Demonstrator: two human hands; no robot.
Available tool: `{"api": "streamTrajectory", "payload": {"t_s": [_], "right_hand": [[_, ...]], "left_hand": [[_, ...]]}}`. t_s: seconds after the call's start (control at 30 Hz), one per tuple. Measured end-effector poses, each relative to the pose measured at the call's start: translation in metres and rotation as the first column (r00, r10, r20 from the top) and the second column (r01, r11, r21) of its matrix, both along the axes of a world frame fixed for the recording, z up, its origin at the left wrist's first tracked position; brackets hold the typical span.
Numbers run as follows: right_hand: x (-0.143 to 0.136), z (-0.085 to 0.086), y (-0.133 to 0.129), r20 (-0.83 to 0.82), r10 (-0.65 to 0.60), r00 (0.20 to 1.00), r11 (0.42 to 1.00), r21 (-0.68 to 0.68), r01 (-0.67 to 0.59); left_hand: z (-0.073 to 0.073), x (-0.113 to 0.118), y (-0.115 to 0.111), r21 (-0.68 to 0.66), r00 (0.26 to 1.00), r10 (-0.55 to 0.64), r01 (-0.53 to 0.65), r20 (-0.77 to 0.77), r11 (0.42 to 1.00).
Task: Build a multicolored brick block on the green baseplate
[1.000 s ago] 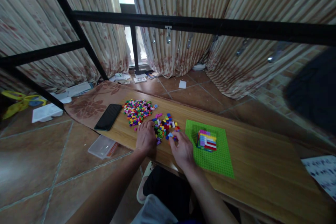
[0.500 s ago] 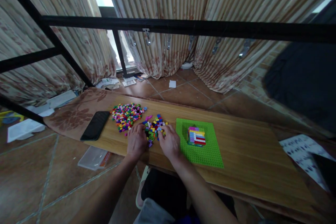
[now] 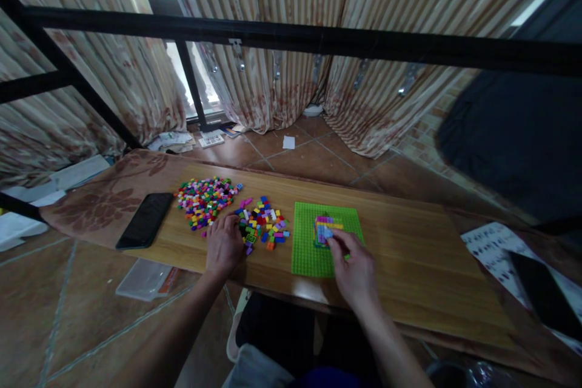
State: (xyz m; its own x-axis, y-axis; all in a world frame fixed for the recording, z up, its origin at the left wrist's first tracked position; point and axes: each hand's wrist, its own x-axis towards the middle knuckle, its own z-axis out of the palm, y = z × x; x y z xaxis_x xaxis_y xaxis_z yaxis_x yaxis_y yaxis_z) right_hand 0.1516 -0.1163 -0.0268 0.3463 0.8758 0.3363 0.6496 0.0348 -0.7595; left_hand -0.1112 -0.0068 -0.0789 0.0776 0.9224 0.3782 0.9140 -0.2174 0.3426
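Note:
My right hand (image 3: pixel 357 267) is over the green baseplate (image 3: pixel 302 260), thumb and fingers pinched on a small light blue brick (image 3: pixel 328 233). The brick is at the top of a small block of stacked coloured bricks (image 3: pixel 324 221), partly hidden by the fingers; I cannot tell whether it is pressed on. My left hand (image 3: pixel 225 245) rests at the left edge of a spread of loose bricks (image 3: pixel 266 218), its fingers loosely bent and apart. Its fingertips are partly hidden among the bricks, and I see nothing held there.
A larger heap of small bricks (image 3: pixel 207 200) lies behind my left hand. At the left of the wooden board (image 3: pixel 409 254) is a black phone (image 3: pixel 145 221). A printed sheet (image 3: pixel 488 260) with a dark object on it lies at the right. A black metal rail (image 3: pixel 282 33) crosses beyond.
My right hand has moved right, from the loose bricks to the stacked block, carrying the light blue brick. My left hand has stayed by the loose bricks. The view has shifted slightly.

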Motion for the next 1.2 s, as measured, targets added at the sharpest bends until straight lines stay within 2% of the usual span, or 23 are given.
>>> {"api": "streamTrajectory", "payload": {"t_s": [0.1, 0.2, 0.4, 0.6, 0.7, 0.8, 0.97, 1.07, 1.2], "right_hand": [[0.032, -0.009, -0.013, 0.022, -0.099, 0.995, 0.994, -0.036, 0.1], [0.043, -0.018, -0.024, 0.049, -0.106, 0.993, 0.992, -0.062, 0.109], [0.031, -0.033, -0.039, 0.128, -0.029, 0.991, 0.994, -0.103, 0.042], [0.021, -0.046, -0.038, 0.278, 0.037, 0.96, 0.986, -0.169, 0.01], [0.02, -0.042, -0.034, 0.288, 0.035, 0.957, 0.986, -0.164, 0.013], [0.024, -0.03, -0.028, 0.262, 0.018, 0.965, 0.994, -0.112, 0.012], [0.03, -0.009, -0.009, 0.203, 0.037, 0.978, 0.996, -0.084, -0.021], [0.031, -0.006, -0.002, 0.183, 0.058, 0.981, 0.996, -0.083, -0.044], [0.032, -0.014, -0.01, 0.195, 0.039, 0.98, 0.994, -0.105, -0.018]], "left_hand": [[-0.001, 0.0, 0.0, 0.005, 1.0, 0.002, -0.002, -0.007, 1.0], [-0.001, -0.001, 0.001, -0.004, 1.0, -0.002, 0.002, -0.005, 1.0], [-0.002, -0.003, 0.004, 0.01, 1.0, -0.019, 0.019, 0.023, 1.0], [-0.001, -0.003, 0.004, 0.012, 0.997, -0.031, 0.031, 0.064, 0.999], [-0.001, -0.005, 0.005, 0.003, 0.99, -0.038, 0.038, 0.139, 0.999], [-0.002, -0.01, 0.004, -0.003, 0.97, -0.004, 0.005, 0.243, 1.0], [0.005, -0.005, -0.008, 0.099, 0.955, 0.03, -0.062, 0.296, 0.993], [0.016, 0.01, -0.018, 0.158, 0.95, -0.033, -0.017, 0.312, 0.987], [0.03, 0.034, -0.028, 0.195, 0.927, -0.178, 0.117, 0.329, 0.974]]}}
